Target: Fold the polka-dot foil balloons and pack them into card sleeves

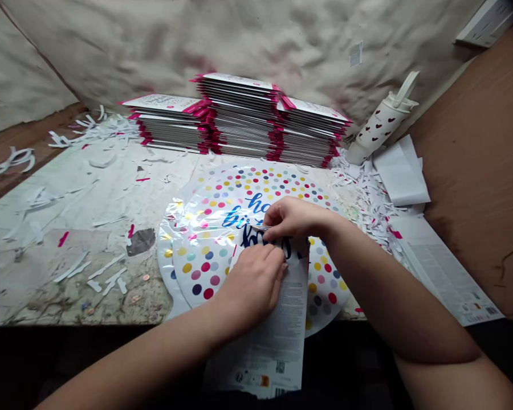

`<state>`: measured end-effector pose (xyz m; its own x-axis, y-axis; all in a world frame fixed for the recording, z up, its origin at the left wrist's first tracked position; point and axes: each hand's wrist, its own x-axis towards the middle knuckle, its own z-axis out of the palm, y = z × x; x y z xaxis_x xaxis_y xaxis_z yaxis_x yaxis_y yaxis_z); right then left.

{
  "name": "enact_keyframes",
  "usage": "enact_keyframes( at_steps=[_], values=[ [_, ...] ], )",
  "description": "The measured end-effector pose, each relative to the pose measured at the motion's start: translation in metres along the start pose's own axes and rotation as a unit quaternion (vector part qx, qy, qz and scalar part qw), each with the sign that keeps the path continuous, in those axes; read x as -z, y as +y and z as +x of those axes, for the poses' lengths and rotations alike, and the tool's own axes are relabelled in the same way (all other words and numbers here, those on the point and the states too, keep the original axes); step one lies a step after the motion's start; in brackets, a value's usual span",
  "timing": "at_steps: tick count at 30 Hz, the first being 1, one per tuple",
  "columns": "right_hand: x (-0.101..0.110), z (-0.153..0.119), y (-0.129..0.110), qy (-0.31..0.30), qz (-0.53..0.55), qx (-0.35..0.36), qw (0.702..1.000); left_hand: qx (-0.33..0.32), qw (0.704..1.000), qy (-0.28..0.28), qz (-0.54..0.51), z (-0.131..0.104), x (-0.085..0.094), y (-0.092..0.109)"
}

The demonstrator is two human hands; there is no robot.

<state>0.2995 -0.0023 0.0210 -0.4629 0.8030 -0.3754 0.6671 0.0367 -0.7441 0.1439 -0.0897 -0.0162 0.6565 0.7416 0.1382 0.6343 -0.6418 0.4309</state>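
Head view: the right hand (pixel 293 217) has its thumb and fingers pinched close together on the upper edge of a printed packet (pixel 284 319), while the left hand (pixel 259 279) lies curled across it just below, seemingly to steady it, though I cannot tell how tight that grip is. The packet rests over the dotted foil balloons (pixel 205 265) and overhangs the near edge of the desk (pixel 154 193), probably to keep its top within easy reach of both hands. Behind rise pink-edged stacks (pixel 241 128); a heart-patterned tumbler (pixel 378 128), paper scraps (pixel 363 196) and a printed sheet (pixel 448 273) crowd the right side.
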Motion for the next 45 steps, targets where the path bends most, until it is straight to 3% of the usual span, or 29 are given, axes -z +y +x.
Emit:
enact_keyframes(
  at_steps=[3, 4, 7, 8, 9, 11, 13, 14, 17, 20, 21, 22, 23, 25, 26, 27, 29, 31, 32, 35, 42, 45],
  values=[
    [-0.006, -0.004, -0.009, 0.025, -0.034, 0.012, 0.999, -0.008, 1.0, 0.015, 0.023, -0.002, 0.0, 0.003],
    [-0.008, -0.006, -0.01, -0.001, -0.044, 0.007, 0.999, -0.015, 0.999, 0.022, 0.031, -0.003, 0.0, 0.004],
    [-0.005, -0.016, -0.01, -0.189, -0.077, 0.006, 0.979, -0.04, 0.997, 0.036, 0.061, -0.005, 0.002, 0.007],
    [-0.002, -0.022, -0.008, -0.216, -0.074, 0.023, 0.973, -0.048, 0.995, 0.042, 0.073, -0.005, 0.004, 0.006],
    [0.001, -0.028, -0.006, -0.189, -0.057, 0.048, 0.979, -0.053, 0.993, 0.051, 0.087, -0.005, 0.007, 0.005],
    [0.004, -0.042, -0.001, -0.009, 0.009, 0.102, 0.995, -0.052, 0.988, 0.08, 0.118, -0.002, 0.017, 0.002],
    [-0.001, -0.053, 0.005, 0.143, 0.105, 0.141, 0.974, -0.047, 0.981, 0.122, 0.141, 0.001, 0.029, -0.001],
    [-0.008, -0.058, 0.008, 0.164, 0.16, 0.155, 0.961, -0.053, 0.977, 0.145, 0.146, 0.002, 0.035, -0.002],
    [-0.037, -0.063, 0.015, 0.112, 0.31, 0.177, 0.927, -0.089, 0.948, 0.269, 0.144, -0.002, 0.048, -0.004],
    [-0.056, -0.066, 0.02, 0.154, 0.377, 0.174, 0.897, -0.013, 0.906, 0.418, 0.063, -0.011, 0.052, -0.013],
    [-0.058, -0.066, 0.022, 0.179, 0.382, 0.177, 0.889, 0.029, 0.912, 0.409, -0.012, -0.014, 0.052, -0.018],
    [-0.058, -0.067, 0.023, 0.201, 0.382, 0.183, 0.883, 0.068, 0.925, 0.356, -0.114, -0.017, 0.05, -0.023],
    [-0.056, -0.067, 0.025, 0.215, 0.377, 0.185, 0.882, 0.1, 0.931, 0.267, -0.229, -0.02, 0.048, -0.028],
    [-0.052, -0.066, 0.029, 0.228, 0.339, 0.166, 0.898, 0.147, 0.889, 0.07, -0.428, -0.023, 0.039, -0.036],
    [-0.051, -0.064, 0.03, 0.24, 0.297, 0.139, 0.914, 0.17, 0.855, 0.008, -0.49, -0.025, 0.033, -0.038],
    [-0.05, -0.063, 0.031, 0.27, 0.236, 0.103, 0.928, 0.196, 0.825, -0.018, -0.53, -0.025, 0.027, -0.039],
    [-0.055, -0.059, 0.031, 0.383, 0.081, 0.043, 0.919, 0.246, 0.789, -0.011, -0.563, -0.026, 0.013, -0.037],
    [-0.065, -0.057, 0.028, 0.452, -0.059, 0.062, 0.888, 0.28, 0.774, 0.005, -0.569, -0.026, 0.001, -0.033],
    [-0.072, -0.058, 0.026, 0.446, -0.105, 0.095, 0.883, 0.29, 0.771, 0.006, -0.568, -0.026, -0.004, -0.031],
    [-0.091, -0.06, 0.016, 0.354, -0.166, 0.168, 0.905, 0.294, 0.78, 0.002, -0.552, -0.025, -0.01, -0.025],
    [-0.101, -0.06, 0.005, 0.317, -0.238, 0.135, 0.908, 0.275, 0.823, -0.005, -0.497, -0.026, -0.006, -0.015],
    [-0.097, -0.06, 0.008, 0.333, -0.229, 0.128, 0.906, 0.274, 0.822, -0.012, -0.5, -0.027, -0.007, -0.014]
  ],
)
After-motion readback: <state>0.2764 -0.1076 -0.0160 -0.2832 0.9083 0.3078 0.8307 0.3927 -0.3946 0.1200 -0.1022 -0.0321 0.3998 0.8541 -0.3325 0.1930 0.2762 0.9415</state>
